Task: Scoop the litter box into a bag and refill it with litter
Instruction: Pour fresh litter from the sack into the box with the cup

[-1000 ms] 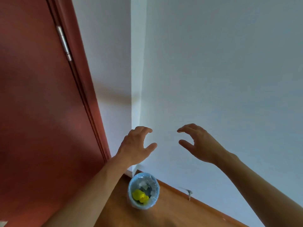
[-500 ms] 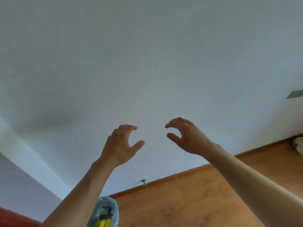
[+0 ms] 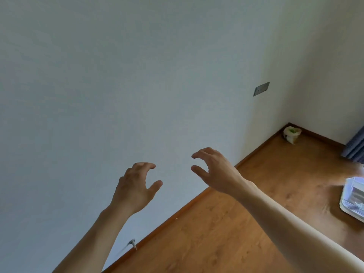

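**Empty hands, litter box off to the right**

The left hand (image 3: pixel 136 191) and right hand (image 3: pixel 215 171) hover in front of the wall (image 3: pixel 137 75), fingers loosely curled and apart, holding nothing, likely ready to reach. The white litter box (image 3: pixel 352 198) sits on the floor (image 3: pixel 226 233) at the right edge; a small bag (image 3: pixel 292 134) stands in the far corner.

Pale walls, warm wood floor

The wall (image 3: pixel 137 75) is plain bluish white, its plate (image 3: pixel 261 89) grey. Floor (image 3: pixel 226 233) and skirting (image 3: pixel 167 223) are orange-brown, wood-grained. The corner bag (image 3: pixel 292 134) is cream with green inside; the curtain (image 3: pixel 355 146) blue-grey; the tray (image 3: pixel 352 196) white.
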